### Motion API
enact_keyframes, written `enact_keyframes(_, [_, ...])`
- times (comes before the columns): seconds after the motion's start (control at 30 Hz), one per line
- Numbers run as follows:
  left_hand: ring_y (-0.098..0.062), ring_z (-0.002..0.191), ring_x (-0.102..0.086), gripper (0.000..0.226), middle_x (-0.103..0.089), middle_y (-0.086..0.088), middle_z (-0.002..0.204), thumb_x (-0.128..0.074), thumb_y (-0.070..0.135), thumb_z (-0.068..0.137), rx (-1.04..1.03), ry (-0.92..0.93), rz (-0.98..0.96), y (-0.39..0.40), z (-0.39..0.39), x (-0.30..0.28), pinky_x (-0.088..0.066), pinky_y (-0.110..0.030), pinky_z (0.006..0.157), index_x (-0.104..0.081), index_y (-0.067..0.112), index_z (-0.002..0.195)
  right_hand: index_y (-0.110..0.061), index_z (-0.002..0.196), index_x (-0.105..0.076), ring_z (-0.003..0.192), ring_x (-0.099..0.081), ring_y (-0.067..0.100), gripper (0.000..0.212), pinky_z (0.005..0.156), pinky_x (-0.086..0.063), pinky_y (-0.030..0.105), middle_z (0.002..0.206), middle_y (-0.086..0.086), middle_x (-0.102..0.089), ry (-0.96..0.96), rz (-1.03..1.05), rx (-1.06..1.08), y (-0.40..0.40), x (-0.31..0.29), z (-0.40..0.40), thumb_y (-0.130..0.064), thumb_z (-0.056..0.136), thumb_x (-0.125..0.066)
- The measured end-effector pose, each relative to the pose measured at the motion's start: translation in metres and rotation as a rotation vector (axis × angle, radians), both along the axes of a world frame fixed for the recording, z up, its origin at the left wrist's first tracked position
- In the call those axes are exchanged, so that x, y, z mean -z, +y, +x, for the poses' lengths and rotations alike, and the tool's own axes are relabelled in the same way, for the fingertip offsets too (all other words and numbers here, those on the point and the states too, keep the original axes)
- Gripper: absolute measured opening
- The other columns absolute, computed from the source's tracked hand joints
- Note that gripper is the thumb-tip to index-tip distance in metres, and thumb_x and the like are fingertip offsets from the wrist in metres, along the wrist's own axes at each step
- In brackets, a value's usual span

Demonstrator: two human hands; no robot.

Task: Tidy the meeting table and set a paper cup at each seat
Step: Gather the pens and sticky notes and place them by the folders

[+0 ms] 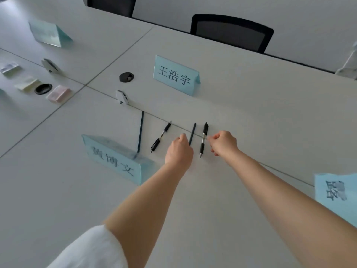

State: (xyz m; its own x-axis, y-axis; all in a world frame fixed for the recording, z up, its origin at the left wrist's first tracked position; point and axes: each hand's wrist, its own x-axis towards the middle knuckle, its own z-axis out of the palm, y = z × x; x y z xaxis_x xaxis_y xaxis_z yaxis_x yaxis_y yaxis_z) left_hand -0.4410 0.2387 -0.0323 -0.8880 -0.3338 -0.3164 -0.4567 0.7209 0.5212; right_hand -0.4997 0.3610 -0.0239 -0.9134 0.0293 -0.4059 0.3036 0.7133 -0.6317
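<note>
Four slim writing tools lie in a rough row on the pale grey surface [251, 117], near a seam between panels. Furthest left is a thin dark pencil [140, 131], then a black click pen [161, 136] lying slanted, then a dark stick [192, 133], then a black-and-clear pen [203, 139] pointing towards the viewer. The left hand [178, 149] is curled, fingers drawn together at the near end of the dark stick; whether it grips it I cannot tell. The right hand [223, 143] is loosely closed, fingertips pinched together and touching the middle of the black-and-clear pen. Light blue folded name cards [176, 75] stand around. No paper cup shows in this view.
</note>
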Motion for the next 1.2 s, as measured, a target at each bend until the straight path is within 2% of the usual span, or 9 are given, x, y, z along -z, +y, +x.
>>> enact_keyframes(0.1, [-0.034, 0.114, -0.052, 0.022, -0.055, -0.016, 0.121, -0.053, 0.011, 0.093, 0.003, -0.022, -0.017, 0.005, -0.022, 0.018, -0.042, -0.037, 0.083, -0.047, 0.004, 0.113, -0.006, 0.086, -0.059, 0.079, -0.059, 0.031, 0.03, 0.066, -0.042, 0.03, 0.081, 0.011, -0.061, -0.023, 0.116, -0.025, -0.01, 0.023, -0.019, -0.035, 0.093, -0.056])
enact_keyframes(0.2, [-0.032, 0.114, -0.052, 0.018, -0.054, -0.015, 0.123, -0.047, 0.006, 0.096, 0.0, -0.035, -0.086, 0.004, -0.029, 0.027, -0.042, -0.035, 0.082, -0.049, 0.004, 0.115, -0.01, 0.09, -0.055, 0.078, -0.055, 0.03, 0.03, 0.065, -0.04, 0.03, 0.088, 0.011, -0.061, -0.016, 0.219, -0.033, -0.018, 0.038, -0.023, -0.04, 0.09, -0.056])
enact_keyframes(0.37, [-0.033, 0.113, -0.055, 0.023, -0.057, -0.016, 0.123, -0.043, 0.003, 0.094, -0.016, -0.084, -0.083, -0.004, -0.032, 0.022, -0.043, -0.035, 0.082, -0.053, 0.001, 0.115, -0.007, 0.105, -0.058, 0.099, -0.063, 0.034, 0.029, 0.072, -0.041, 0.032, 0.102, 0.012, -0.063, -0.021, 0.353, -0.034, -0.027, 0.035, -0.019, -0.032, 0.089, -0.06])
enact_keyframes(0.53, [-0.038, 0.102, -0.058, 0.011, -0.057, -0.022, 0.114, -0.048, 0.008, 0.093, -0.251, 0.01, 0.104, -0.058, -0.034, -0.004, -0.043, -0.038, 0.073, -0.041, 0.004, 0.1, -0.007, 0.091, -0.05, 0.075, -0.062, 0.033, 0.019, 0.062, -0.048, 0.032, 0.089, 0.012, -0.061, -0.009, 0.174, 0.004, -0.04, 0.021, -0.019, -0.022, 0.083, -0.057])
enact_keyframes(0.7, [-0.039, 0.106, -0.058, 0.026, -0.053, -0.027, 0.123, -0.038, 0.005, 0.096, -0.577, 0.014, 0.135, -0.138, -0.045, -0.011, -0.051, -0.039, 0.083, -0.039, -0.003, 0.121, -0.001, 0.112, -0.05, 0.097, -0.064, 0.04, 0.028, 0.08, -0.054, 0.04, 0.106, 0.019, -0.06, -0.04, 0.039, -0.111, -0.093, 0.008, -0.015, -0.017, 0.09, -0.046])
enact_keyframes(0.73, [-0.035, 0.099, -0.061, 0.025, -0.057, -0.024, 0.115, -0.044, 0.01, 0.096, -0.578, -0.01, 0.12, -0.151, -0.046, -0.008, -0.051, -0.035, 0.077, -0.044, -0.004, 0.116, 0.0, 0.11, -0.054, 0.097, -0.064, 0.039, 0.029, 0.082, -0.054, 0.041, 0.104, 0.019, -0.061, -0.057, 0.013, -0.123, -0.105, 0.01, -0.016, -0.019, 0.09, -0.047])
enact_keyframes(0.8, [-0.023, 0.069, -0.055, 0.015, -0.057, -0.013, 0.082, -0.055, 0.012, 0.093, -0.503, -0.074, 0.053, -0.167, -0.046, -0.002, -0.045, -0.028, 0.059, -0.051, 0.001, 0.082, -0.002, 0.096, -0.057, 0.09, -0.064, 0.037, 0.023, 0.079, -0.055, 0.039, 0.093, 0.017, -0.061, -0.075, -0.035, -0.142, -0.126, 0.014, -0.019, -0.023, 0.088, -0.052])
enact_keyframes(0.87, [-0.018, 0.059, -0.044, 0.034, -0.046, -0.006, 0.066, -0.064, 0.013, 0.09, -0.424, -0.153, -0.018, -0.172, -0.046, 0.004, -0.041, -0.029, 0.057, -0.041, 0.008, 0.066, -0.003, 0.095, -0.06, 0.096, -0.063, 0.035, 0.024, 0.073, -0.048, 0.031, 0.096, 0.018, -0.065, -0.07, -0.019, -0.173, -0.14, 0.02, -0.02, -0.025, 0.089, -0.055])
enact_keyframes(1.2, [-0.022, 0.061, -0.045, 0.032, -0.043, -0.007, 0.068, -0.053, 0.008, 0.093, -0.314, -0.136, -0.079, -0.16, -0.045, 0.018, -0.039, -0.033, 0.06, -0.038, 0.009, 0.065, -0.003, 0.1, -0.059, 0.101, -0.063, 0.035, 0.021, 0.071, -0.045, 0.032, 0.107, 0.018, -0.067, -0.043, 0.073, -0.122, -0.154, 0.034, -0.015, -0.02, 0.088, -0.056])
